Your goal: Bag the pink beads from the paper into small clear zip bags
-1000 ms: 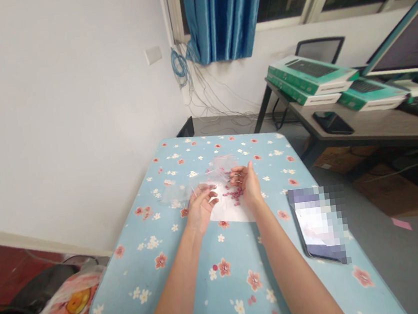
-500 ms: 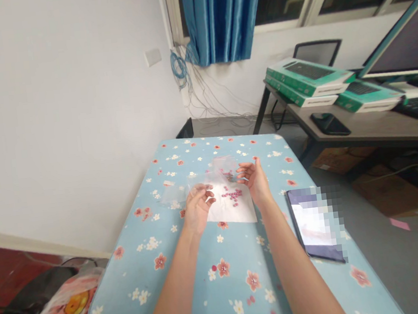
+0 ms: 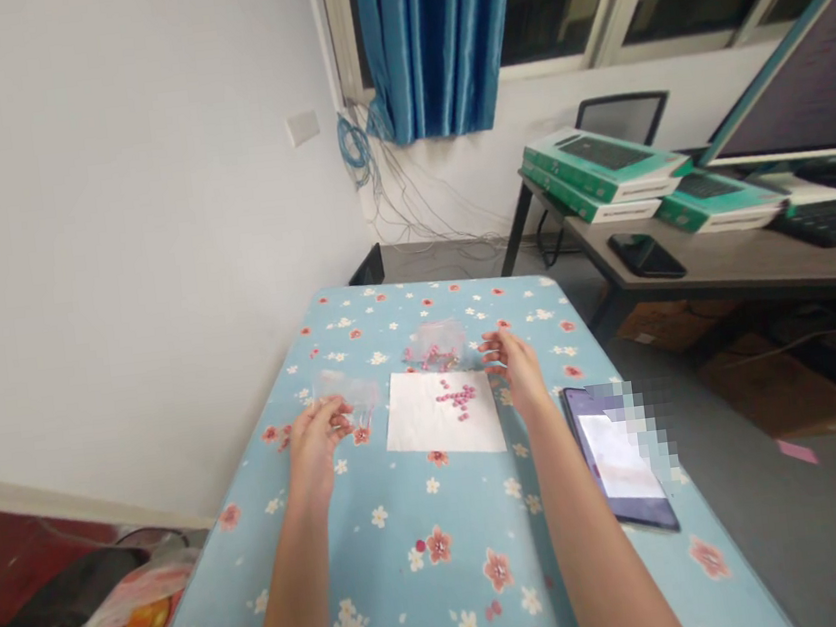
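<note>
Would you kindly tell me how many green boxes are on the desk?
3 visible: an upper box and a lower box stacked together, and a single box to their right. Others may be hidden behind.

no readable text or labels

A light blue, flower-patterned table [image 3: 392, 578] holds a white paper sheet [image 3: 417, 424], with a clear bag [image 3: 441, 332] of pink beads [image 3: 434, 357] just beyond it. Clear plastic [image 3: 361, 392] lies to the sheet's left, and a lit phone [image 3: 616, 457] rests near the table's right edge.
</note>
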The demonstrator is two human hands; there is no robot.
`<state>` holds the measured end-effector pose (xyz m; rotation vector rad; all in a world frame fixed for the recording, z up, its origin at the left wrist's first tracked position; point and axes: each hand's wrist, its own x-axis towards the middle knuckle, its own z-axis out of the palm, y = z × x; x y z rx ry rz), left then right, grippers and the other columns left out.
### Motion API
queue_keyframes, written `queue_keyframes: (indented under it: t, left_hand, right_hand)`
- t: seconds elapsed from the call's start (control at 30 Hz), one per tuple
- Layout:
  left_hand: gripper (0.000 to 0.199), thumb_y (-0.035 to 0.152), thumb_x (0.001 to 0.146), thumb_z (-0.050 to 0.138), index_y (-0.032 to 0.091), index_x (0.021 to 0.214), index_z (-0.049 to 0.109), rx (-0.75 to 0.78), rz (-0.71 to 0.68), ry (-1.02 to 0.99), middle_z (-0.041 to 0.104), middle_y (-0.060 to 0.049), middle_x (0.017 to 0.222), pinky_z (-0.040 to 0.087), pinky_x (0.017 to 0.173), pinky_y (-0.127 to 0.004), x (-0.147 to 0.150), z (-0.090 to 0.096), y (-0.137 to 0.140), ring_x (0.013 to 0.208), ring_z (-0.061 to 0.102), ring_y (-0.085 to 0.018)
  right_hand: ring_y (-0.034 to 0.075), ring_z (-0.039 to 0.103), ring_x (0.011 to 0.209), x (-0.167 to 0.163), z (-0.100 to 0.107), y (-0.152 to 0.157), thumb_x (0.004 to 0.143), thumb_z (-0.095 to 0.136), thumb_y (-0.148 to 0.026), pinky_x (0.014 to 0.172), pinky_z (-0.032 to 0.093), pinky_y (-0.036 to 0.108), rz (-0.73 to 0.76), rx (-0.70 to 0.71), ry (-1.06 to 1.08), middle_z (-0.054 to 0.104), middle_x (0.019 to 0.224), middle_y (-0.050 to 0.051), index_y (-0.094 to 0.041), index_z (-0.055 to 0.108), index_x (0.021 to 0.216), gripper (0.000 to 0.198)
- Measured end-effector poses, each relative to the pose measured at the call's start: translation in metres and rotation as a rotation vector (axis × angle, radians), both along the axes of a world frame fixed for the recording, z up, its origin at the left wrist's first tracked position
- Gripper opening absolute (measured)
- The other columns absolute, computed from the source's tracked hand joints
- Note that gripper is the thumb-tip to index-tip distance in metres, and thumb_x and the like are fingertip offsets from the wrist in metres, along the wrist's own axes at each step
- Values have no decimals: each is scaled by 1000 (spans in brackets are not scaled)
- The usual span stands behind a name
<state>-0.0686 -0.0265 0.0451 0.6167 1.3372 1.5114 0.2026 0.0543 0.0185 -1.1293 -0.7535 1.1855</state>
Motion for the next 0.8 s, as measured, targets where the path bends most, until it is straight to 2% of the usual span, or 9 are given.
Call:
queue_keyframes:
  t: [0.13,0.27,0.4,0.5,0.67,0.8]
  left_hand:
    - [27,32,52,71,12,69,64,-88,-15,120,63,-3,66,46,56,-24,-12,-2,2,51,50,-8]
    - [34,37,53,70,15,78,62,-96,8,253,62,-1,64,45,55,-25,-14,-8,1,50,49,-9]
    - [42,38,54,72,18,89,59,-59,106,472,60,1,63,40,55,-24,-21,-18,-2,51,51,-12]
    - [38,42,60,68,19,90,60,-71,121,694,62,-1,72,41,59,-26,-30,-20,-5,57,53,-14]
    - [32,44,72,56,21,95,60,-50,150,1133,63,-5,92,44,72,-33,-31,-5,-8,78,56,-21]
    - [23,36,76,55,22,94,59,101,88,1261,63,-4,93,45,80,-36,-9,8,4,84,57,-22]
  right_hand:
    - [10,53,53,-1,-1,0,67,63,-53,44,41,20,17,-3,-19,62,67,1,-18,64,77,36]
    - [10,53,53,-3,-2,1,67,62,-52,45,41,20,27,-2,-36,62,67,1,-18,64,77,36]
    - [10,53,53,-3,-1,1,66,63,-54,45,42,21,15,-9,-48,62,67,1,-17,64,76,37]
    - [10,53,53,-3,0,0,66,63,-54,45,42,21,11,-11,-54,62,68,2,-17,63,76,38]
    - [9,53,53,-2,3,-1,66,62,-55,45,42,20,12,-9,-57,61,68,1,-18,63,76,38]
    - [9,52,54,-2,5,-1,68,62,-54,45,42,19,16,-5,-53,61,69,1,-19,63,76,37]
